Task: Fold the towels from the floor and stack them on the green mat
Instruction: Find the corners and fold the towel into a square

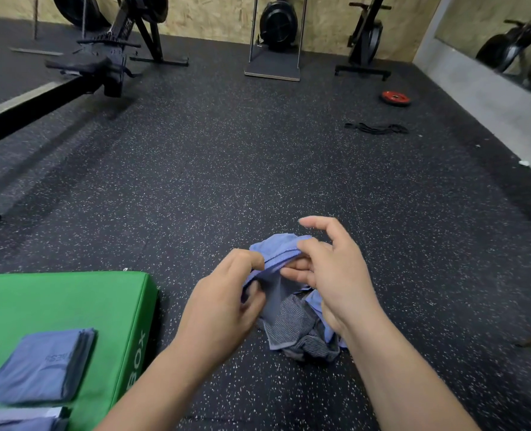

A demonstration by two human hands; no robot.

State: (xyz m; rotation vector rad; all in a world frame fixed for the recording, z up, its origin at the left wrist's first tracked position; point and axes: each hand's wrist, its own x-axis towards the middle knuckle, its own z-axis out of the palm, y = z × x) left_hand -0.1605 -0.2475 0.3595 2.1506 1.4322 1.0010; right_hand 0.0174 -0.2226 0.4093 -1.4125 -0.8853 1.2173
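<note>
On the gym floor, a towel is taken up by its hem

Over the speckled floor, a person lifts a blue towel by its stitched edge. The left hand pinches the hem with curled fingers. The right hand, just beside it, nips the same edge between thumb and lower fingers, forefinger raised free. Directly below the grip lies a rumpled heap of towels, blue and grey-striped, down to which the held cloth hangs. Below and to the left of the grip sits the green mat, already bearing a folded towel. The step in hand appears to be finding the corners. Next, the hands would likely need to slide apart along the hem and spread the cloth before the first fold. White lettering on the mat's side reads "BOX"; a mark on the folded towel is too blurred to read.
</note>
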